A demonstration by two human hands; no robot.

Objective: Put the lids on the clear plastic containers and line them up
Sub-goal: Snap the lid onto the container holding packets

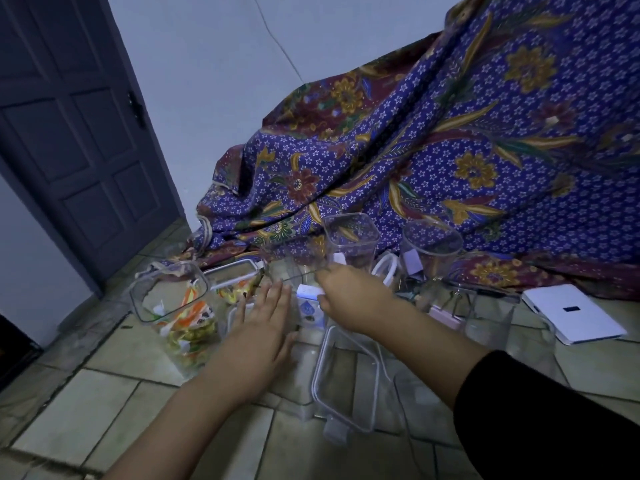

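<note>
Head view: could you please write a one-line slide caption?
Two bare hands, left hand and right hand, reach among clear containers and lids on a tiled floor.

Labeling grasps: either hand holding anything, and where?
Right hand pinches the rim of a clear container at its far edge. Left hand lies flat and open, gripping nothing.

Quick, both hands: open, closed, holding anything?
Left hand: open, flat, fingers spread, holding nothing.
Right hand: closed, pinching a clear container's rim.
</note>
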